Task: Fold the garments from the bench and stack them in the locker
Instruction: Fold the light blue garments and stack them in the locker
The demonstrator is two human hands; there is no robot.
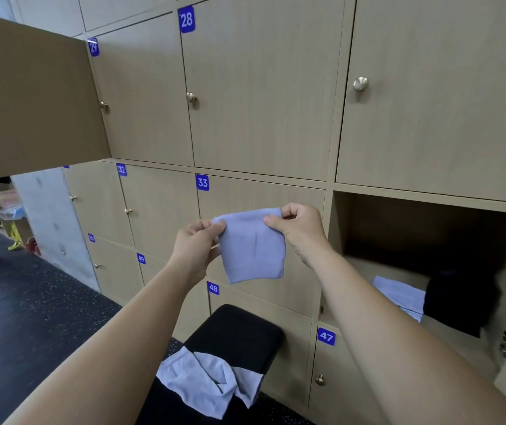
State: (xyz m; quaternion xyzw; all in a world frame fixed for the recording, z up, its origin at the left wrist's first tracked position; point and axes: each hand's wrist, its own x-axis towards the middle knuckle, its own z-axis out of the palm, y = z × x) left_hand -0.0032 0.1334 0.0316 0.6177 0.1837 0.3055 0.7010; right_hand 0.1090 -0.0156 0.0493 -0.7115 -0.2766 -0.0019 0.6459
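Behind right forearm (398,317), half-hidden locker (429,228) garments (398,294)

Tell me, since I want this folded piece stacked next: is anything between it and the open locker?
Nothing visible blocks the way. The folded lilac garment hangs between the left hand and right hand, in front of door 33. The open locker lies to its right, with a black garment and a light one already on its floor.

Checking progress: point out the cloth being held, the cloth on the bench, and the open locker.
Held cloth (253,250): head view, middle of fabric.
Bench cloth (205,378): head view, crumpled middle.
Open locker (398,228): head view, dark back wall.
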